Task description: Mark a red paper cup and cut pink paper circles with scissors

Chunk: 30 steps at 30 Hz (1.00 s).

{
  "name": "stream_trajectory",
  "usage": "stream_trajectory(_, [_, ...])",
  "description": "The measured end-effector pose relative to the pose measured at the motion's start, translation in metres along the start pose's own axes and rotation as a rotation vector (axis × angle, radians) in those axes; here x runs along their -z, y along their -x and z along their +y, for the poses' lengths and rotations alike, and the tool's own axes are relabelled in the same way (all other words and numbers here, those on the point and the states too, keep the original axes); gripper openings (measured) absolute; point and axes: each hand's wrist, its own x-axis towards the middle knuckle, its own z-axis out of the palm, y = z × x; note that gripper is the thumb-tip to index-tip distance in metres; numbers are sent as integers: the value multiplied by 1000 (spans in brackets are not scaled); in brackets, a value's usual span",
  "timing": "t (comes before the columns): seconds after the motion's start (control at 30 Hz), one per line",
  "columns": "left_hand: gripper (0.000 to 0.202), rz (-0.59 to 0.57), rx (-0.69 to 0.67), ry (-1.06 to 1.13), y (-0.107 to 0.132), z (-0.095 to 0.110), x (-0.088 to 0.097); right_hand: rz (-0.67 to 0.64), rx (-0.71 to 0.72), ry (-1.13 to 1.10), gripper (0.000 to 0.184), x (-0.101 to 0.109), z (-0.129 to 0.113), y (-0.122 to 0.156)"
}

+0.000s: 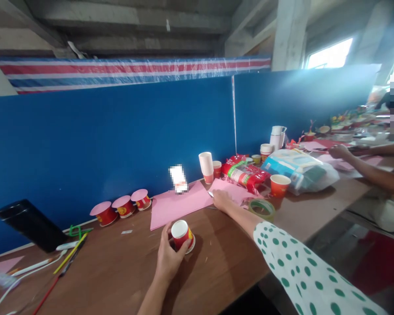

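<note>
The left hand (169,256) is clamped, fingers and thumb, around an upturned red paper cup (183,235) standing on the wooden table (216,262), while the right hand (222,201), just beyond the cup, rests on a pink paper sheet (180,204), how far open it is being unclear.

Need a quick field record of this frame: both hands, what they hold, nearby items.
left hand: wrapped around red paper cup, which appears upside down on the table
right hand: lying on pink paper sheet; grip unclear
by wall: three pink-topped cups in a row
near right forearm: tape roll
far right: another person's hand over the table
</note>
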Motion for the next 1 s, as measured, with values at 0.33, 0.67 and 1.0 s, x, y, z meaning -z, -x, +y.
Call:
stream_trajectory(0.33, [74, -27, 30, 30, 0, 3, 0, -47, -38, 4, 27, 29, 33, -7])
stream_trajectory(0.67, [70, -49, -19, 48, 2, 2, 5, -95, -8, 55, 29, 19, 45, -3])
stream_trajectory(1.0, [53, 30, -58, -19, 0, -3, 10, -135, -30, 27, 28, 23, 50, -6])
